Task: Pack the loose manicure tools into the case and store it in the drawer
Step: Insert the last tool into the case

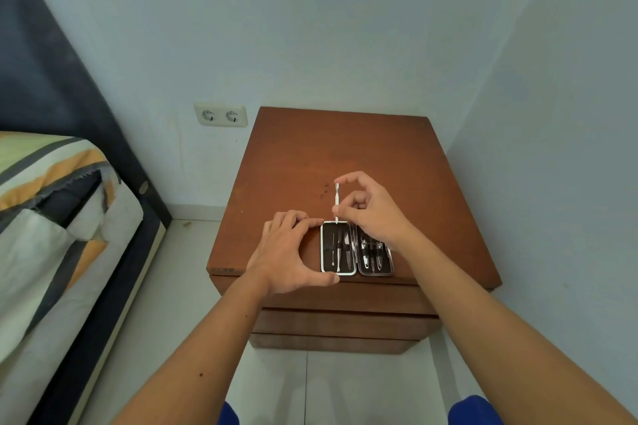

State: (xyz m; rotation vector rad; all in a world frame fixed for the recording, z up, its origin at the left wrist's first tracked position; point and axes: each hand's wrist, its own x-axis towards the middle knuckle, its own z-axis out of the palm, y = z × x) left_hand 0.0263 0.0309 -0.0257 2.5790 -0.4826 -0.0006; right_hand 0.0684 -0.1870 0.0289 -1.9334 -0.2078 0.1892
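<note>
An open manicure case (356,273) with a silver rim lies flat near the front edge of a brown wooden nightstand (345,155). Several metal tools sit in its dark lining, on both halves. My right hand (371,209) pinches a thin white metal tool (336,198), held upright just above the far edge of the case's left half. My left hand (290,254) curves around the case's left side, with the forefinger at the far corner and the thumb at the near corner.
The nightstand's drawer fronts (341,323) are shut below the top. A bed with a striped cover (51,217) stands to the left, with a dark headboard behind it. A double wall socket (221,115) is on the wall. Walls close in behind and right.
</note>
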